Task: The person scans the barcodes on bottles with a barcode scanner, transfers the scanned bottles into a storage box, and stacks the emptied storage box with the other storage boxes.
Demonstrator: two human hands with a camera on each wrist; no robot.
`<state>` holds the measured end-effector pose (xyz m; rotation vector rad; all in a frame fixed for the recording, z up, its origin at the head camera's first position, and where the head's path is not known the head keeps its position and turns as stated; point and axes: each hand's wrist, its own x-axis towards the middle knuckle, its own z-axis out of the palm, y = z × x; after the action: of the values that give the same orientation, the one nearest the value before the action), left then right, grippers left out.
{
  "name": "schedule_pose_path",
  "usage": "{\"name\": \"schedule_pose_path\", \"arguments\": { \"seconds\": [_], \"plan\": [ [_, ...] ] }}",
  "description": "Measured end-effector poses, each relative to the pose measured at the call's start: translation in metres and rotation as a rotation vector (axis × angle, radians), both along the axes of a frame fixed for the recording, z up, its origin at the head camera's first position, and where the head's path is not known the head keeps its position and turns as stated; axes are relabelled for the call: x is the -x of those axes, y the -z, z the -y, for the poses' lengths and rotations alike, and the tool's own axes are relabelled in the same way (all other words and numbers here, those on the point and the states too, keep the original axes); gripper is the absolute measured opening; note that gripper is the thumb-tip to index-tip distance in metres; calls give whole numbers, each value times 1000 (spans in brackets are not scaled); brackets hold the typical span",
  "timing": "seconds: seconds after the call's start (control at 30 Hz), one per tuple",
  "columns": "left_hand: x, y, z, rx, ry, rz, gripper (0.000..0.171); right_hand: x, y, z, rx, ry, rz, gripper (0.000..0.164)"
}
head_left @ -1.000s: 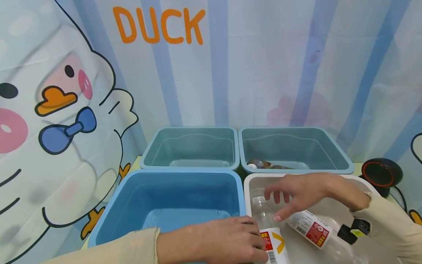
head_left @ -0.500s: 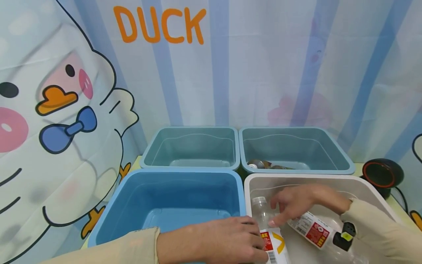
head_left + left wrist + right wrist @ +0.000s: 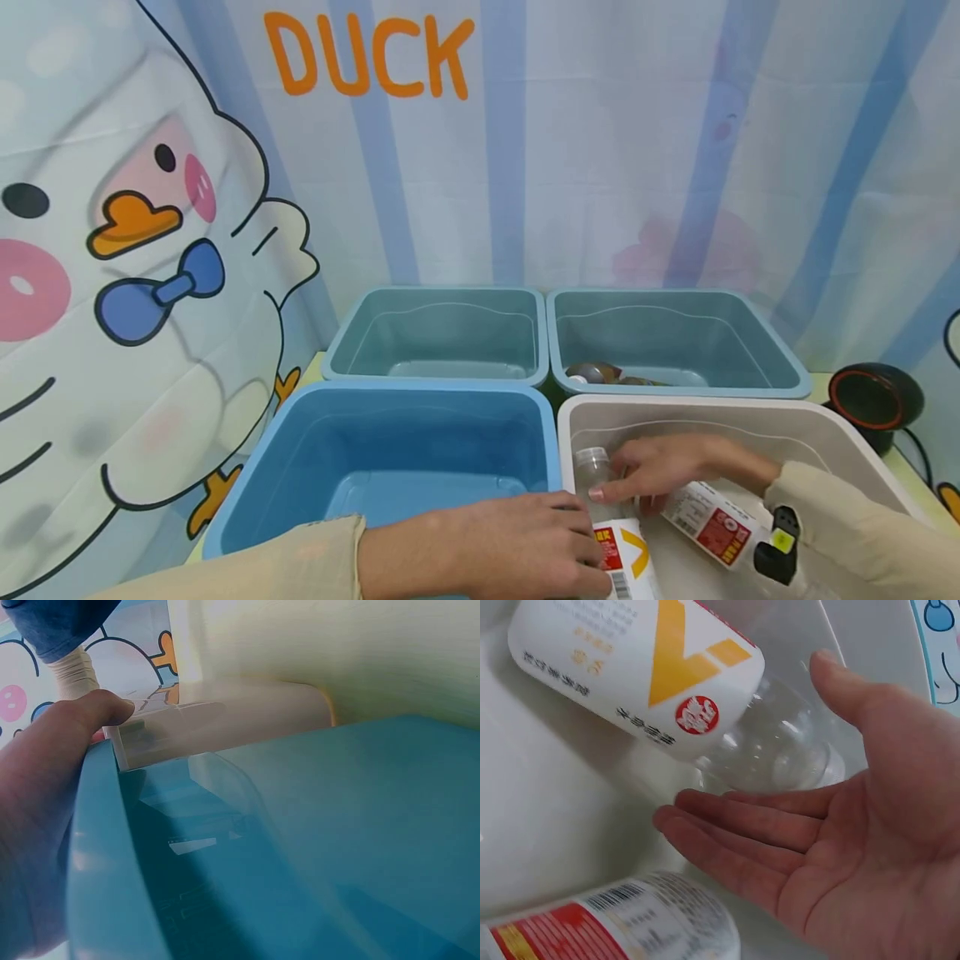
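Note:
Inside the greyish-white bin (image 3: 712,403), my right hand (image 3: 667,468) reaches down beside a clear plastic bottle (image 3: 625,554) with a white, red and yellow label. In the right wrist view its fingers (image 3: 742,821) extend straight along the underside of the bottle's bare shoulder, while the thumb (image 3: 840,682) stands apart on the other side. A second labelled bottle (image 3: 708,525) lies to the right, partly behind the right wrist. My left hand (image 3: 517,542) rests across the rim between the blue bin (image 3: 420,387) and the white bin, fingertips near the first bottle's label.
Two teal bins stand behind: the left one (image 3: 435,333) and the right one (image 3: 667,333), which has a few brownish items (image 3: 597,372) at its bottom. A black round device (image 3: 873,396) with a cable sits at the far right. A printed duck curtain (image 3: 600,150) hangs behind.
My right hand has lowered into the white bin and moved in against the first bottle's shoulder. The left hand and both bottles have stayed in place.

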<state>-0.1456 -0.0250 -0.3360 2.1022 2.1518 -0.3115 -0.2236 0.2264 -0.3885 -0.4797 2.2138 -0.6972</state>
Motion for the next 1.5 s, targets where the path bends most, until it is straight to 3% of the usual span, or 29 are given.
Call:
{"name": "schedule_pose_path", "arguments": {
  "seconds": [0.13,0.33,0.63,0.93,1.07,1.3,1.5],
  "plan": [
    [1,0,0,4,-5,13,35,0,7,-1,73,93,90,41],
    [1,0,0,1,-5,6,36,1,17,-2,197,216,210,50],
    [1,1,0,5,-4,5,36,2,18,-3,255,242,261,49],
    [4,1,0,2,-19,65,41,4,15,-5,314,233,303,60],
    [2,1,0,-2,-11,41,37,4,1,-4,355,200,264,67],
    [0,2,0,2,-14,-24,36,2,-20,-9,407,100,89,57],
    [0,2,-1,34,-15,-28,37,0,-35,-17,405,81,26,63]
  ]
}}
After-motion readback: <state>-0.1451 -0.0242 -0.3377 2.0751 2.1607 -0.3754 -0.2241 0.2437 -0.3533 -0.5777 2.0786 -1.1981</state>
